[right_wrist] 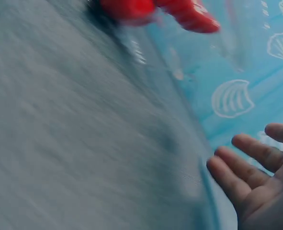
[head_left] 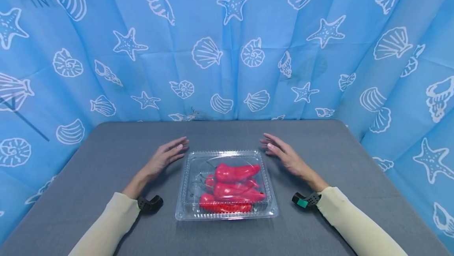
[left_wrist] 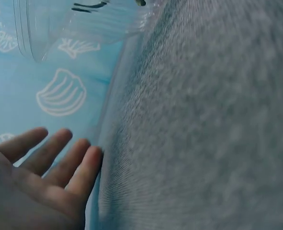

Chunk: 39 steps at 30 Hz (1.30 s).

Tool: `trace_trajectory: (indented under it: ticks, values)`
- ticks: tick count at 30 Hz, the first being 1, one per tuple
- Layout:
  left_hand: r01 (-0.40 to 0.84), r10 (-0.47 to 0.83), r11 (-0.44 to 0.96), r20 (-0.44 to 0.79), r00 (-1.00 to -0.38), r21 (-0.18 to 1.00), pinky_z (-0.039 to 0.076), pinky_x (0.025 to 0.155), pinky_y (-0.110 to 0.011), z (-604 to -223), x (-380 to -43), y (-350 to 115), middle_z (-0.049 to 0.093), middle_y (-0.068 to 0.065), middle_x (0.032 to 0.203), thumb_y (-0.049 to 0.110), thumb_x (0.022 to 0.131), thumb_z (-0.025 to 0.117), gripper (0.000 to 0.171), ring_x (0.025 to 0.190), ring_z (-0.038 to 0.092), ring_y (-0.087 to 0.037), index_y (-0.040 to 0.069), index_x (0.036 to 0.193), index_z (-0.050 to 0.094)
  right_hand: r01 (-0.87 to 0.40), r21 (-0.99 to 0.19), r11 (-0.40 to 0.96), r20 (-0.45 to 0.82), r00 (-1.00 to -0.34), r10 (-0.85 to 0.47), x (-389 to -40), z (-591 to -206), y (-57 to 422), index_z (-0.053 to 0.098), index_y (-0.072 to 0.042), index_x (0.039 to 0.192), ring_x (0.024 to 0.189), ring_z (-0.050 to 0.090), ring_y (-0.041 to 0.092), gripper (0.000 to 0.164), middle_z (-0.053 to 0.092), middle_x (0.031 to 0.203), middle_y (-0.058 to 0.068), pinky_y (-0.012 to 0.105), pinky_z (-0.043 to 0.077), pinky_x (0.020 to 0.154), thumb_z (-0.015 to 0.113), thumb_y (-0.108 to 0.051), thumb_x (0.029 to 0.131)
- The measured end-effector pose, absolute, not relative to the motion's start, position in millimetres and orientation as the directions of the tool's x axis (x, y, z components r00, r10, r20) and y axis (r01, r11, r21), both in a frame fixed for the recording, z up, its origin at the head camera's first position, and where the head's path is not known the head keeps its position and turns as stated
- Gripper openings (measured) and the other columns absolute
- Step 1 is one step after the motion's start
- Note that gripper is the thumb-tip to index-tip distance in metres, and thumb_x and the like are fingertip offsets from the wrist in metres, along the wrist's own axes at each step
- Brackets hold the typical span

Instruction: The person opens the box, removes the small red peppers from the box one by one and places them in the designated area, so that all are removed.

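Note:
A clear plastic clamshell box (head_left: 227, 215) with its lid down sits on the grey table, and several red peppers (head_left: 237, 172) lie inside it. My left hand (head_left: 164, 158) is beside the box's far left corner, fingers extended and apart from it. On the other side, my right hand (head_left: 285, 157) is near the far right corner, its fingers also extended and holding nothing. In the left wrist view, part of the box (left_wrist: 60, 21) shows above the spread fingers. The right wrist view catches blurred red peppers (right_wrist: 189, 15) at its top, away from the hand.
The grey cloth-covered table (head_left: 227, 240) has rounded far corners. A blue curtain (head_left: 227, 78) with white shells and starfish hangs behind and along both sides. Each wrist wears a dark band, the left band (head_left: 150, 204) and the right band (head_left: 306, 199).

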<state>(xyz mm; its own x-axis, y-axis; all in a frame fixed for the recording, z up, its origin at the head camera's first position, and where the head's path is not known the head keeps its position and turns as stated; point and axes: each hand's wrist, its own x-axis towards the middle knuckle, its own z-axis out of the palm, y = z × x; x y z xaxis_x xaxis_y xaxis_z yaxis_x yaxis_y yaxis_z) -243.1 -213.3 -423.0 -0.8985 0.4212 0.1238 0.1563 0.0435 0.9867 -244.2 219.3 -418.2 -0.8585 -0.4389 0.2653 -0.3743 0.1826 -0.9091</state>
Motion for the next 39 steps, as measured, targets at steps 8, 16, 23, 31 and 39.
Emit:
trace_trajectory:
  ticks: [8, 16, 23, 31, 39]
  values:
    - [0.011, 0.570, -0.140, 0.089, -0.817, 0.990, 0.043, 0.112, -0.034, -424, -237, -213, 0.026, -0.034, 0.158, 0.014, 0.104, 0.050, 0.064, 0.140, 0.046, -0.028, -0.015, 0.153, 0.021, -0.262, -0.961, -0.089, 0.267, -0.797, -0.542, -239, -433, 210, 0.021, 0.018, 0.151, 0.122, 0.059, 0.009, 0.059, 0.032, 0.147, 0.046, 0.025, 0.050, 0.104, 0.038, -0.018, 0.107]
    - [-0.125, 0.682, -0.245, 0.079, -0.727, 0.962, 0.044, 0.112, -0.039, -425, -234, -214, 0.047, -0.020, 0.151, 0.003, 0.098, 0.048, 0.065, 0.133, 0.055, -0.026, -0.015, 0.153, 0.019, -0.256, -0.964, -0.071, 0.248, -0.771, -0.587, -233, -434, 208, 0.034, 0.015, 0.148, 0.126, 0.057, 0.022, 0.056, 0.039, 0.145, 0.042, 0.030, 0.049, 0.105, 0.046, -0.015, 0.103]
    - [-0.103, 0.707, -0.212, 0.079, -0.703, 0.972, 0.045, 0.111, -0.038, -431, -236, -217, 0.055, -0.015, 0.147, -0.001, 0.089, 0.050, 0.068, 0.131, 0.056, -0.023, -0.010, 0.153, 0.030, -0.272, -0.962, -0.002, 0.220, -0.774, -0.594, -231, -434, 210, 0.044, 0.012, 0.144, 0.124, 0.057, 0.031, 0.053, 0.053, 0.137, 0.034, 0.032, 0.050, 0.103, 0.051, -0.018, 0.101]
    - [-0.103, 0.718, -0.185, 0.063, -0.693, 0.977, 0.046, 0.110, -0.038, -432, -235, -219, 0.060, -0.011, 0.142, 0.000, 0.090, 0.057, 0.062, 0.129, 0.058, -0.024, -0.003, 0.150, 0.042, -0.269, -0.963, 0.010, 0.211, -0.776, -0.594, -231, -434, 209, 0.044, 0.013, 0.144, 0.123, 0.058, 0.024, 0.054, 0.054, 0.136, 0.033, 0.031, 0.049, 0.104, 0.050, -0.018, 0.100]
    - [-0.118, 0.735, -0.196, 0.066, -0.675, 0.974, 0.045, 0.111, -0.038, -435, -236, -219, 0.059, -0.011, 0.143, 0.000, 0.089, 0.058, 0.064, 0.130, 0.057, -0.025, -0.005, 0.151, 0.040, -0.266, -0.964, 0.004, 0.212, -0.776, -0.594, -231, -434, 209, 0.044, 0.014, 0.143, 0.121, 0.060, 0.025, 0.053, 0.055, 0.134, 0.034, 0.031, 0.050, 0.102, 0.051, -0.018, 0.100]
